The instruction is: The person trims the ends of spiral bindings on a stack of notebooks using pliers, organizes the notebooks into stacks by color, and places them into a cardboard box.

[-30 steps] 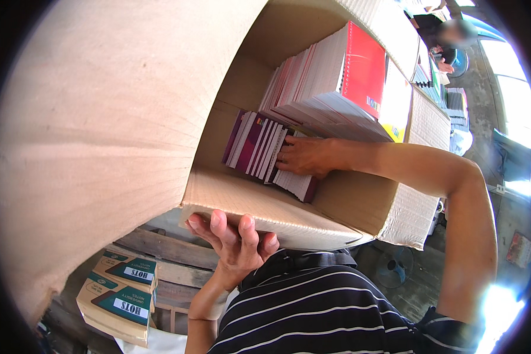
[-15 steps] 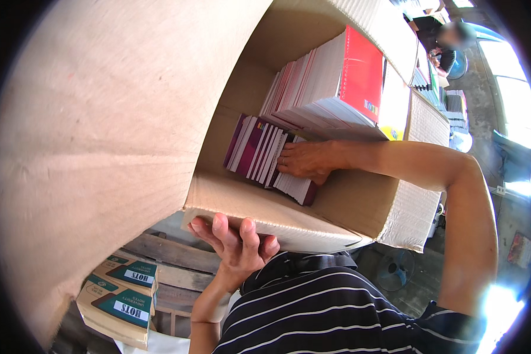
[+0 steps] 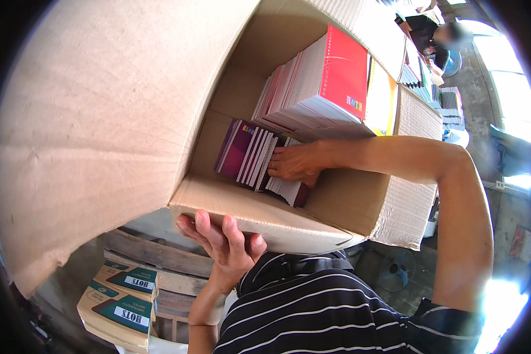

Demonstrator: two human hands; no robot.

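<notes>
A tall cardboard box (image 3: 259, 223) leans open before me. Inside it, a row of small purple notebooks (image 3: 242, 147) stands on edge near the close wall. My right hand (image 3: 295, 162) reaches in from the right, its fingers bent over the right part of that row and gripping some notebooks; the thumb is partly hidden. My left hand (image 3: 224, 239) rests against the outside of the near wall, fingers stretched upward and apart, propping the box. Behind the purple row stands a thick stack of larger notebooks with a red-covered notebook (image 3: 345, 76) at its right end.
A big cardboard flap (image 3: 94, 118) fills the left. Yellow-covered notebooks (image 3: 382, 100) stand right of the red one. Two tan and green packs (image 3: 115, 310) lie lower left by wooden slats (image 3: 165, 259). A fan (image 3: 395, 270) stands on the floor. A person (image 3: 425, 35) is at the far right.
The box and its contents appear slightly farther left in the picture, and both hands shift with them. My right hand stays on the purple notebooks; my left stays against the wall.
</notes>
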